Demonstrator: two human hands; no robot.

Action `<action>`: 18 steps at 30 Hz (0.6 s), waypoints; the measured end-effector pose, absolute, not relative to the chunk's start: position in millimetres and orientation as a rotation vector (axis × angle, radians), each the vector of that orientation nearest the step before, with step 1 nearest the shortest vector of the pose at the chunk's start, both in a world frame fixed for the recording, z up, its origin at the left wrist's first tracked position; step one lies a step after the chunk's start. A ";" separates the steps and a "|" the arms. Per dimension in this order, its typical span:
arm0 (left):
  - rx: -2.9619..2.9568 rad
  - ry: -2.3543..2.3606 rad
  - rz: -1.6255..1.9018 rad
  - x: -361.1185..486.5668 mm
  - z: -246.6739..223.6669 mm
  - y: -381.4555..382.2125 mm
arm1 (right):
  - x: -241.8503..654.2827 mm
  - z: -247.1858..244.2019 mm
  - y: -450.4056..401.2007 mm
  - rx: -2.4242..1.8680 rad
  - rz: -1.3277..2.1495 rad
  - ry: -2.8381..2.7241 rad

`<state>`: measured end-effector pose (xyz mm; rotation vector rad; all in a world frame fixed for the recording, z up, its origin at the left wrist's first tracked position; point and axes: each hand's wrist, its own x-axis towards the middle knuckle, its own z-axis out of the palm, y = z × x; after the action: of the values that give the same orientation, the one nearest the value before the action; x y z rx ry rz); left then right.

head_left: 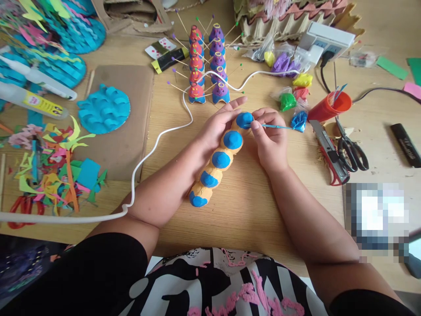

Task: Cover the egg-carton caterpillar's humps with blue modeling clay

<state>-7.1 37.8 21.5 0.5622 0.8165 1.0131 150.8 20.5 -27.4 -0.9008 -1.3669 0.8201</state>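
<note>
A row of joined orange bumps with blue clay caps (221,159) slants over the table in front of me. My left hand (221,125) supports its far end from the left side, fingers reaching behind it. At the right, my right hand (270,138) pinches a thin blue tool (278,127) between thumb and fingers, its tip at the farthest blue cap. The nearest two caps have uneven blue edges, with orange showing beside them.
Red figures (196,91) and purple figures (220,92) with pins stand beyond my hands. A white cable (158,138) crosses on the left. Clay bags (287,101), an orange cup (331,107), a cutter (330,151) and scissors (351,151) lie right; paper scraps (59,166) left.
</note>
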 end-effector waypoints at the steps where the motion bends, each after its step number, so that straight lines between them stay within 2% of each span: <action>1: 0.549 0.812 1.024 -7.1 21.3 38.0 | 151.0 -27.5 20.5 -0.899 0.830 -1.366; 18: 0.332 0.766 0.990 -7.9 27.3 40.4 | 150.7 -29.7 22.2 -0.867 0.753 -1.392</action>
<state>-7.9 40.4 27.3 0.3321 0.7655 0.9902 150.7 22.2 -29.7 -0.8667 -1.3920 0.7526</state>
